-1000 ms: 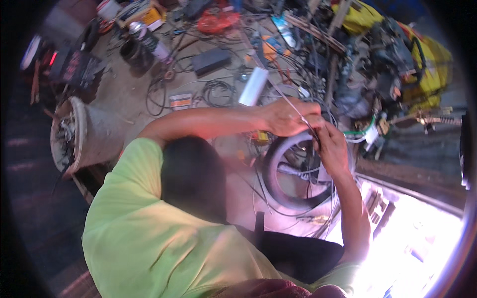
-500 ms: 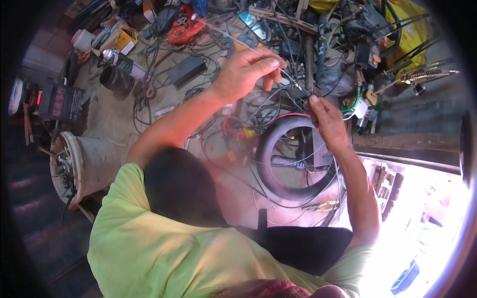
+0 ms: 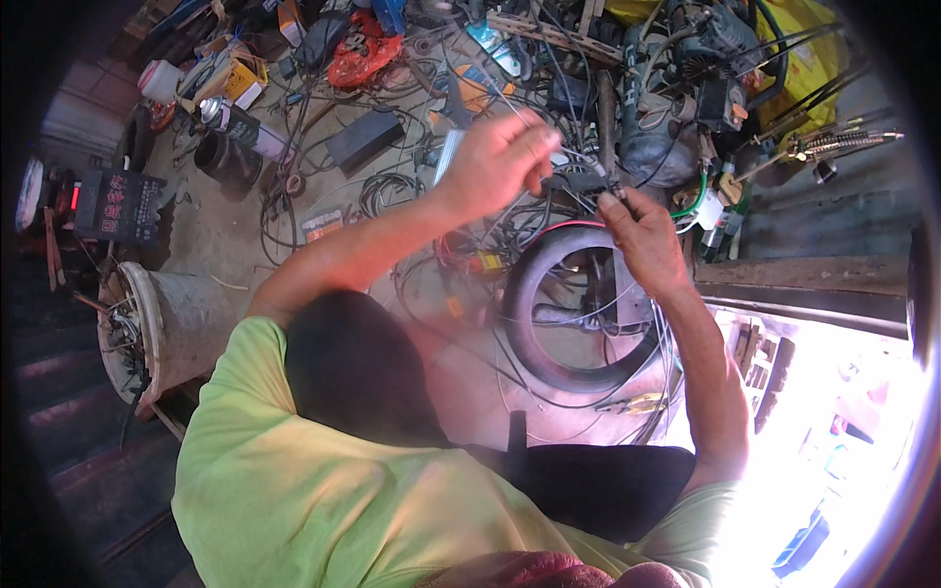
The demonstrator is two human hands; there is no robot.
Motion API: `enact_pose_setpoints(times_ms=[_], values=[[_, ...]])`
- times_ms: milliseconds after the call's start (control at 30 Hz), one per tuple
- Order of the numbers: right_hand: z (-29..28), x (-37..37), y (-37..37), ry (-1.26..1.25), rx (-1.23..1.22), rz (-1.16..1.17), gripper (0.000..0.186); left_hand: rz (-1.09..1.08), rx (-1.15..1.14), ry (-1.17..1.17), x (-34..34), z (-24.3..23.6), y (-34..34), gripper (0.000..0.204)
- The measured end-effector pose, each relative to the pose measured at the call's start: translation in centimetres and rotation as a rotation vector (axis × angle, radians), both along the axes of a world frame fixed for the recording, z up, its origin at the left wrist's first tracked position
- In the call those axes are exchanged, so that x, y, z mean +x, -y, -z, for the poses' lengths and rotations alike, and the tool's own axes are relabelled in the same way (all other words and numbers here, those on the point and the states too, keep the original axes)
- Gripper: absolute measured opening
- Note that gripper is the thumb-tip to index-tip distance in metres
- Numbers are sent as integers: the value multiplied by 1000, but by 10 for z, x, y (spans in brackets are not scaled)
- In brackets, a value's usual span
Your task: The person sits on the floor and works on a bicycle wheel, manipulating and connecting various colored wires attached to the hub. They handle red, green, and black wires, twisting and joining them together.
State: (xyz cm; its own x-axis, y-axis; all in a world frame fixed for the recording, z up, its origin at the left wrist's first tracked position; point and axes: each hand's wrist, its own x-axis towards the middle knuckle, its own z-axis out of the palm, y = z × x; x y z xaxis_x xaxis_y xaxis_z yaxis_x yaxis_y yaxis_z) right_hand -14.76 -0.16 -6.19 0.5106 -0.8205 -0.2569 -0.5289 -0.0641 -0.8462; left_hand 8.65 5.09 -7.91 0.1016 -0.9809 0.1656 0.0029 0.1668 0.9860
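Note:
My left hand (image 3: 502,163), slightly blurred, is closed in a pinch on a thin pale cable (image 3: 584,161). The cable's tail rises past the knuckles toward the far side, and its other end runs across to my right hand (image 3: 642,233). That hand is closed around the cable near a dark joint or fitting, thumb on top; the exact part is hidden by the fingers. Several thin wires hang down from the right hand. Below it on the floor lies a black rubber ring like a small tyre (image 3: 524,343), crossed by loose wires.
Tangled cables, a dark grey block (image 3: 365,141), a spray can (image 3: 245,127) and a red plastic bag (image 3: 363,57) cover the floor ahead. Motor-like machinery (image 3: 676,108) stands far right. A tipped whitish bucket (image 3: 191,318) lies left. Yellow-handled pliers (image 3: 642,404) lie near my right forearm.
My left hand has shifted a little right and nearer to me, its fingers curling further in. My right hand has moved slightly left, still gripping the cable.

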Motion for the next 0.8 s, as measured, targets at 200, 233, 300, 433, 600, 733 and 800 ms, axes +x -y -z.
enact_pose_setpoints(times_ms=[200, 233, 300, 433, 600, 733, 800], values=[[-8, 5, -6, -60, -64, -170, 38, 12, 26, 50, -2, -7, -3, 24], [-10, 6, -8, -47, -60, -164, 38, 26, 15, 90, -5, -9, -5, 25], [-12, 8, -11, -22, -53, -153, 38, 54, -7, 170, -8, -12, -7, 25], [-7, 9, -16, 4, -40, -138, 38, 61, -17, 183, -16, -8, -10, 22], [-3, 7, -17, 23, -36, -148, 39, 135, -6, 218, -24, 4, -11, 21], [-6, 9, -19, 27, -18, -165, 37, 144, 44, 120, -24, 9, -9, 21], [-11, 10, -19, 51, 7, -135, 37, 117, 63, 92, -21, 1, -9, 21]])
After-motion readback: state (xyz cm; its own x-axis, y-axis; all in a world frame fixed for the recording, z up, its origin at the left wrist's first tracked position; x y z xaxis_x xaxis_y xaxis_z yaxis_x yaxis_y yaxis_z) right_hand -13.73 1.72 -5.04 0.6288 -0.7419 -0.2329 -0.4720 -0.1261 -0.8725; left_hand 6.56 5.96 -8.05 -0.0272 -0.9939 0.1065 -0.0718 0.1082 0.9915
